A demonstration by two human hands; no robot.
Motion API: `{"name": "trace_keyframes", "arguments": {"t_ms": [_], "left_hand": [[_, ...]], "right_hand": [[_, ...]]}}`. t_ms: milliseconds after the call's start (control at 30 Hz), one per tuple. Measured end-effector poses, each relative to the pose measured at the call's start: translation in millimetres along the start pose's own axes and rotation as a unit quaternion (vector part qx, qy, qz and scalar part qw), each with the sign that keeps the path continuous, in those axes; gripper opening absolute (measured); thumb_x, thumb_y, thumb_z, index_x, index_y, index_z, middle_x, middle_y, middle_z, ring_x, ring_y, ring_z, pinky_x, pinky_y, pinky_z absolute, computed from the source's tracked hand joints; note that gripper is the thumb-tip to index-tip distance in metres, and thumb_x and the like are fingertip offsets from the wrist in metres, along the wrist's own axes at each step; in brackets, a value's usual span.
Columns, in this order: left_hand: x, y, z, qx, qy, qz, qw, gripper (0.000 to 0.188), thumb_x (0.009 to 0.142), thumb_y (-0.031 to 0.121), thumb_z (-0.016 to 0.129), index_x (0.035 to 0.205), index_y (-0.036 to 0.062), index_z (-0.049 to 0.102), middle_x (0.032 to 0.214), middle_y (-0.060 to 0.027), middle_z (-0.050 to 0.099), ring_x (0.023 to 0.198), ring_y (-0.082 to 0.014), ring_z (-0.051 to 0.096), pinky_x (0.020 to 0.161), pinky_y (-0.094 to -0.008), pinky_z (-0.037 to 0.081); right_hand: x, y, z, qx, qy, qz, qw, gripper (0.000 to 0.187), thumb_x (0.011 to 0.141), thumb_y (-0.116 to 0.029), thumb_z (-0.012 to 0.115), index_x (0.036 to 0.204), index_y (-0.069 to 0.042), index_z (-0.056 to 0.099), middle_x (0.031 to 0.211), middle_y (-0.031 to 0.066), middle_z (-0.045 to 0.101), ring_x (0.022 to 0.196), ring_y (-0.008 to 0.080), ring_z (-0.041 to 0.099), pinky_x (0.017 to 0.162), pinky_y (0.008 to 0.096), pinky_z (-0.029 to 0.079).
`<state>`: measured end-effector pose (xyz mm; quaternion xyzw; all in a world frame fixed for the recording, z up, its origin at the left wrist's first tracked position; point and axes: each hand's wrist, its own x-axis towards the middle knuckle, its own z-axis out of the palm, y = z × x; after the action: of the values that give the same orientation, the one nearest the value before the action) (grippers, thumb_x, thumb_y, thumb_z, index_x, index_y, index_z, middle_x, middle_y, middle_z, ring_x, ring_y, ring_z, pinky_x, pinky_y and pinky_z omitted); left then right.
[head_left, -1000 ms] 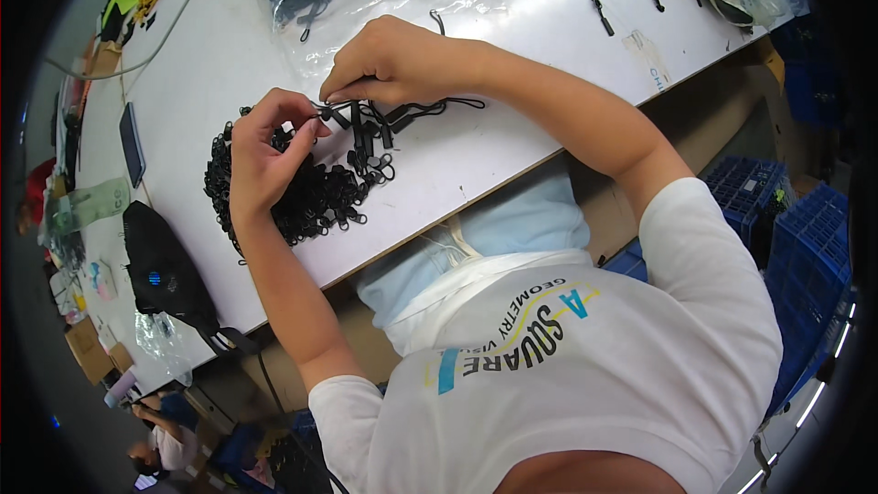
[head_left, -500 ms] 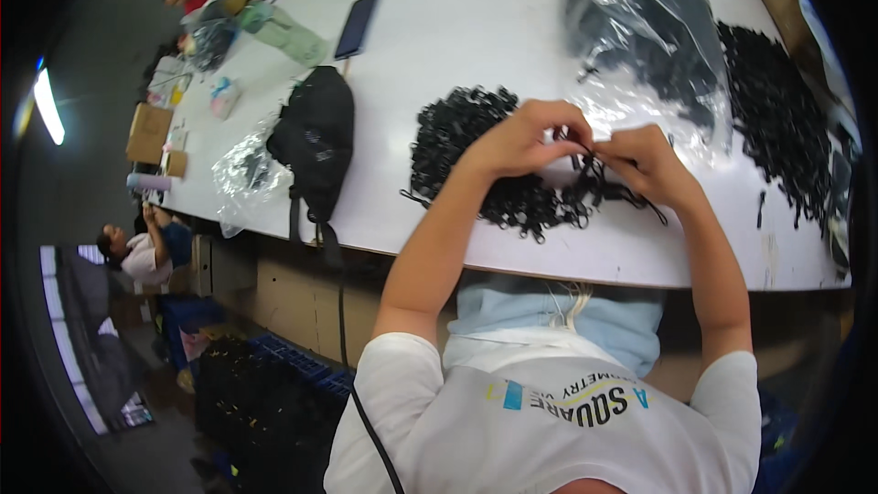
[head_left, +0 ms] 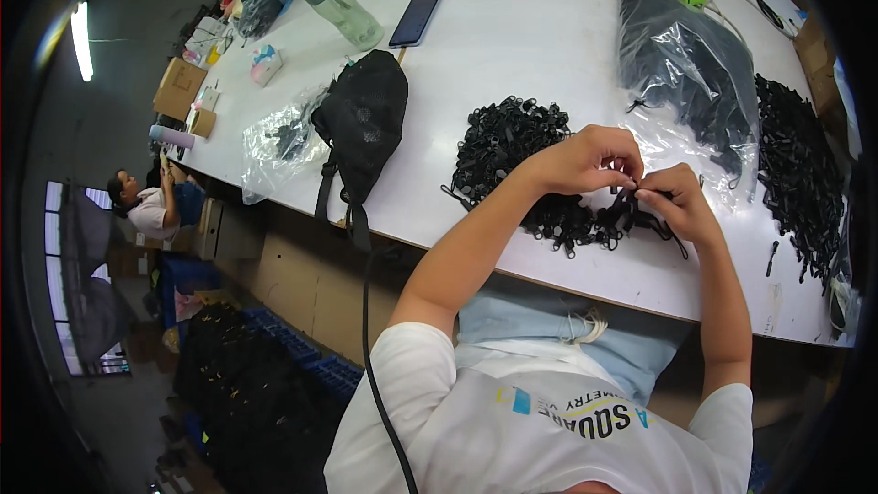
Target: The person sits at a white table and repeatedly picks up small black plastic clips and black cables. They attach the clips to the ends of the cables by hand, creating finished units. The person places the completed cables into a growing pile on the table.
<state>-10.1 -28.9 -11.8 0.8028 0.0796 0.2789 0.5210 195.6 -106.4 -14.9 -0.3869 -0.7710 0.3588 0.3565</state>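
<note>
Left hand and right hand grip black cords; pile at ten o'clock, bag at one.

- On my feed, a pile of small parts lies on the table, partly under the left hand.
- The right hand is just right of the left.
- Behind the hands, toward the right, I have a filled plastic bag; right of it, a second heap.
- Left of the pile I see a pouch, then a plastic wrapper.
- Behind the pouch: a phone, a bottle to its left.
</note>
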Motion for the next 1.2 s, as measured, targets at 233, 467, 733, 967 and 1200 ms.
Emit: {"name": "trace_keyframes", "arguments": {"t_ms": [233,467,733,967,1200], "left_hand": [[1,-6,9,0.085,0.093,0.116,0.985,0.017,0.070,-0.003,0.072,0.084,0.0044,0.064,0.080,-0.0056,0.059,0.077,-0.0162,0.058,0.061,-0.0304,0.047],[4,0,18,0.139,0.129,-0.039,0.981,0.019,0.088,0.016,0.061,0.076,0.0002,0.059,0.064,-0.0088,0.059,0.056,-0.0155,0.056,0.054,-0.0279,0.044],[2,-9,18,-0.071,0.029,-0.153,0.985,0.027,0.092,0.018,0.054,0.074,-0.0015,0.059,0.059,-0.0039,0.057,0.053,-0.0089,0.052,0.051,-0.0254,0.042],[3,-9,18,0.080,0.185,-0.073,0.977,0.019,0.083,0.010,0.060,0.069,-0.0024,0.054,0.052,-0.0058,0.050,0.047,-0.0075,0.042,0.045,-0.0259,0.036],[6,-6,25,0.208,0.240,-0.026,0.948,0.014,0.084,0.009,0.062,0.073,0.0002,0.061,0.052,-0.0083,0.053,0.044,-0.0135,0.049,0.045,-0.0270,0.038]], "right_hand": [[4,-16,4,0.074,0.024,0.106,0.991,0.012,0.086,-0.007,0.060,0.083,0.004,0.064,0.052,0.0037,0.050,0.044,0.0071,0.042,0.043,0.0242,0.032],[2,-4,6,-0.133,0.137,0.001,0.982,0.009,0.081,-0.002,0.064,0.089,0.001,0.063,0.069,0.0157,0.062,0.057,0.0269,0.060,0.054,0.0304,0.044],[2,-6,14,-0.184,0.150,-0.046,0.970,0.015,0.079,-0.001,0.066,0.093,0.001,0.061,0.073,0.0145,0.063,0.061,0.0276,0.062,0.056,0.0332,0.047],[0,-3,9,-0.293,0.121,-0.106,0.943,0.014,0.077,-0.005,0.069,0.088,-0.001,0.061,0.068,0.0118,0.060,0.058,0.0297,0.057,0.054,0.0381,0.043],[4,-2,7,-0.276,0.128,-0.097,0.948,0.015,0.077,-0.014,0.070,0.079,-0.005,0.058,0.059,0.0093,0.057,0.053,0.0292,0.056,0.052,0.0387,0.042]]}}
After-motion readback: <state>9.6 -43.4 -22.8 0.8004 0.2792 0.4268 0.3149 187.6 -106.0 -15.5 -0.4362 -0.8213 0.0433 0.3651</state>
